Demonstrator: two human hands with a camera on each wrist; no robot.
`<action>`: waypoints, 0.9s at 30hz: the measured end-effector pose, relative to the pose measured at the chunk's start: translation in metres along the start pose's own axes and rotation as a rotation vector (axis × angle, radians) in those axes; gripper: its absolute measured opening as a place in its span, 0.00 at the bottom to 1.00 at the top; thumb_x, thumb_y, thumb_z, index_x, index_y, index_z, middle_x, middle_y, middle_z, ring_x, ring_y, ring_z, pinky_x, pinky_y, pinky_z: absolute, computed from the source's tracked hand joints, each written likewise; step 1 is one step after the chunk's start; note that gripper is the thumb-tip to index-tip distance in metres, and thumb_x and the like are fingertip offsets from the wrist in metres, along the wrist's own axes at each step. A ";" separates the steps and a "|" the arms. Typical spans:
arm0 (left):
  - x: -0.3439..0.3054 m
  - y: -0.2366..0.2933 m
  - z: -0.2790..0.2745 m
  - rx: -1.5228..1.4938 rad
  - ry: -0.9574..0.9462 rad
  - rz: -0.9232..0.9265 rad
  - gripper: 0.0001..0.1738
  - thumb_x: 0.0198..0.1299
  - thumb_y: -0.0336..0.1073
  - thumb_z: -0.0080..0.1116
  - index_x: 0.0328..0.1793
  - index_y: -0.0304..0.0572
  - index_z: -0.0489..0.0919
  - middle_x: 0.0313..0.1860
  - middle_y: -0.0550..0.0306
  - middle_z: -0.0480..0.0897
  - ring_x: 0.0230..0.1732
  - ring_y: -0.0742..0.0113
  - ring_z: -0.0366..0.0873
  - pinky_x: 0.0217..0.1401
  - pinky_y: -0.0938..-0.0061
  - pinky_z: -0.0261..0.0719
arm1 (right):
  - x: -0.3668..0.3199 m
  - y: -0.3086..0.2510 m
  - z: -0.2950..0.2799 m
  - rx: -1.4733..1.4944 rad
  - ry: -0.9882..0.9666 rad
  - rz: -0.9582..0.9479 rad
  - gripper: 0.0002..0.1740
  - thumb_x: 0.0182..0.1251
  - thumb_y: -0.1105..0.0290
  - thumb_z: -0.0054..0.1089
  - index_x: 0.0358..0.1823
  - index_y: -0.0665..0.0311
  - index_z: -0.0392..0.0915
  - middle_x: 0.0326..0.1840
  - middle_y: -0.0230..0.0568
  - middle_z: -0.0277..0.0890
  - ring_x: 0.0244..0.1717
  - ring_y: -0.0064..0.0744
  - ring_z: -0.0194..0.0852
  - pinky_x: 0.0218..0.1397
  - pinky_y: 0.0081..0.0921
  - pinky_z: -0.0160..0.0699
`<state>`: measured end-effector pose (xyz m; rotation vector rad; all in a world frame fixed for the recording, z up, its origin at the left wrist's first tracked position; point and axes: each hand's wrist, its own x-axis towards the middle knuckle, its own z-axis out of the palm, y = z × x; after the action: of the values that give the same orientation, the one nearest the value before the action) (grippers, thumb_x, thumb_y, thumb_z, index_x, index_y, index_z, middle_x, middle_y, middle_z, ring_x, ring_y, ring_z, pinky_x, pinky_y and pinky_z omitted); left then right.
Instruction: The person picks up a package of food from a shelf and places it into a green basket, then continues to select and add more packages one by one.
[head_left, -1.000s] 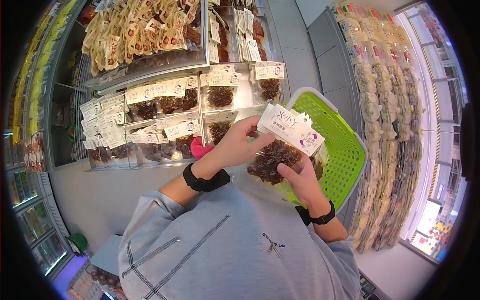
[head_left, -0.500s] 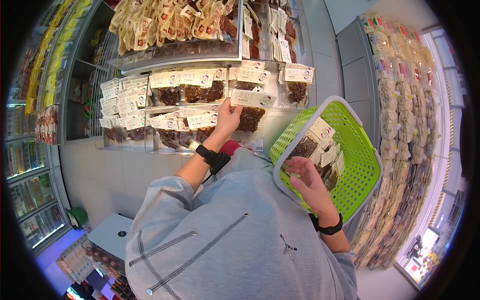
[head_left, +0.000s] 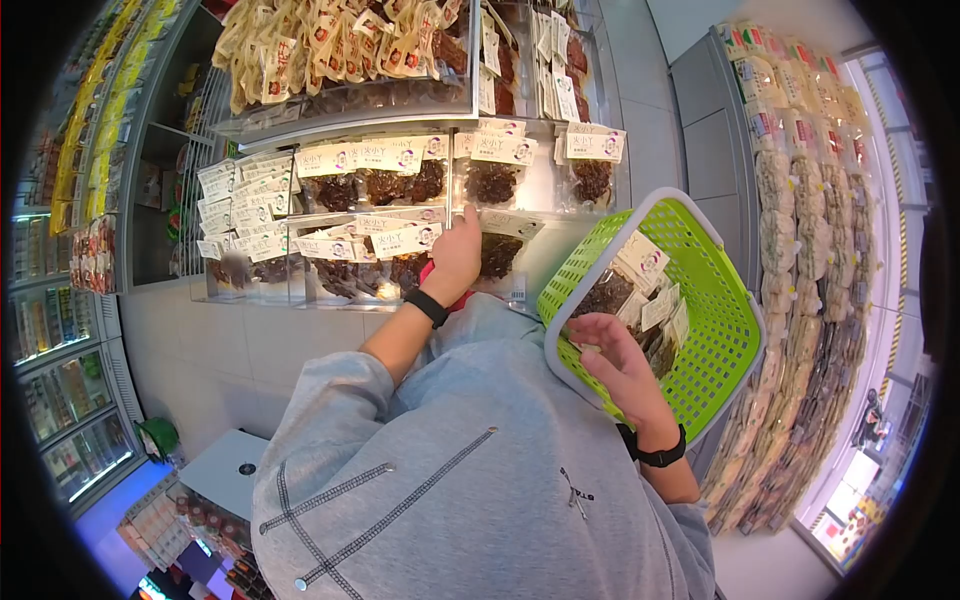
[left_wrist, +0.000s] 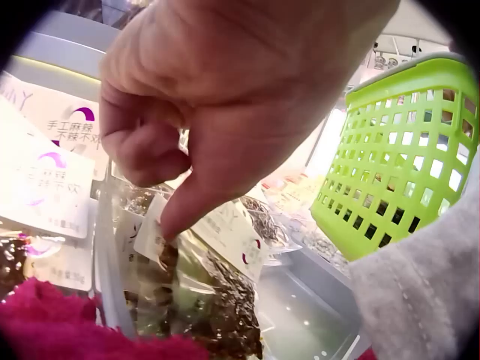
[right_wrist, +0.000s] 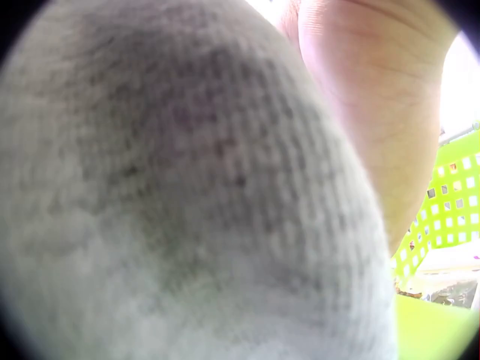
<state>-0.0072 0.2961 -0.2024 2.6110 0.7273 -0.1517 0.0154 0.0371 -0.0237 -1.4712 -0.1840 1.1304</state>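
In the lower tray compartment lies a dark meat packet [head_left: 498, 258] with a white header card. My left hand [head_left: 457, 255] is at its left edge, one finger pointing away from me. The left wrist view shows a straight digit of the left hand [left_wrist: 217, 105] touching a packet's card [left_wrist: 225, 234], the other fingers curled. My right hand [head_left: 625, 370] has loosely bent fingers at the near rim of the green basket [head_left: 715, 300], by the packets [head_left: 660, 310] inside. In the right wrist view, a sleeve [right_wrist: 195, 187] hides most of the right hand [right_wrist: 375, 97].
Neighbouring compartments hold more carded packets [head_left: 375, 180]. Beyond them is a raised bin of wrapped snacks [head_left: 340, 50]. A rack of bagged goods [head_left: 800, 250] stands on the right, and dark shelving [head_left: 155, 180] on the left.
A second ago both hands held a packet by the basket; half a second ago my left hand pinched one over the trays. That packet now sits lower, its card released. My right hand stays at the basket.
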 end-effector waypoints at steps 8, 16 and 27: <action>-0.010 0.016 0.018 0.216 -0.060 1.023 0.15 0.57 0.34 0.51 0.51 0.46 0.77 0.59 0.55 0.73 0.65 0.60 0.65 0.61 0.60 0.64 | 0.000 -0.003 0.002 0.006 -0.006 0.000 0.22 0.66 0.72 0.57 0.60 0.66 0.66 0.60 0.36 0.68 0.62 0.29 0.63 0.65 0.29 0.64; 0.025 0.075 0.145 0.847 -0.267 1.107 0.22 0.59 0.43 0.52 0.61 0.53 0.76 0.56 0.61 0.72 0.60 0.60 0.66 0.50 0.55 0.67 | -0.012 -0.004 0.010 -0.255 0.005 -0.078 0.28 0.60 0.70 0.66 0.61 0.65 0.66 0.56 0.38 0.71 0.55 0.31 0.70 0.58 0.29 0.70; 0.033 0.037 0.102 0.711 -0.466 0.798 0.16 0.59 0.42 0.55 0.54 0.59 0.78 0.55 0.53 0.70 0.57 0.54 0.70 0.49 0.60 0.74 | -0.022 0.006 0.012 -0.814 -0.030 -0.242 0.18 0.64 0.68 0.58 0.54 0.66 0.74 0.47 0.51 0.75 0.51 0.51 0.72 0.55 0.38 0.70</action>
<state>0.0413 0.2396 -0.2877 3.0803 -0.6553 -0.8521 -0.0077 0.0288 -0.0151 -2.0639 -0.9007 0.9102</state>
